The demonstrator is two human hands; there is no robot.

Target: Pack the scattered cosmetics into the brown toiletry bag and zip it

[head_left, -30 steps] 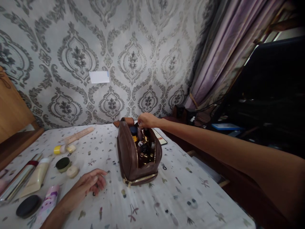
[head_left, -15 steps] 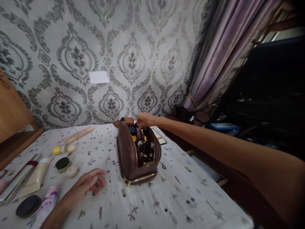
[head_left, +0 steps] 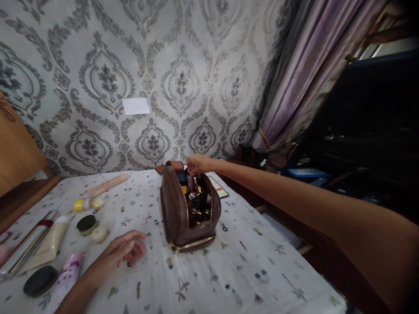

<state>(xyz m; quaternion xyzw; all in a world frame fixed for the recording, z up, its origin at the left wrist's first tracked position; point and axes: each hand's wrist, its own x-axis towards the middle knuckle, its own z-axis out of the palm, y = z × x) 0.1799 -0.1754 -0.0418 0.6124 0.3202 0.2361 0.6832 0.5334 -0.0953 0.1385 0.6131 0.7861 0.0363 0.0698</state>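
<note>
Packed contents [head_left: 197, 203] could be toppled by a tug from the right hand [head_left: 200, 164] (grip unclear) at the bag's [head_left: 170, 205] 12 o'clock; at 8, the left hand [head_left: 119, 252] is half-open, seemingly empty.

Can't make out fingertips on the right hand [head_left: 199, 164] or tiny stuff [head_left: 198, 203] inside the brown bag [head_left: 172, 213] tbh. Can't see the pink tube's [head_left: 69, 272] cropped end.

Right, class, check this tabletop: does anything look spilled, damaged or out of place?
Nothing clearly stands out. The brown zip bag is open but upright, and the patterned cloth shows no spill. The bag's dark inside is hard to judge.
</note>
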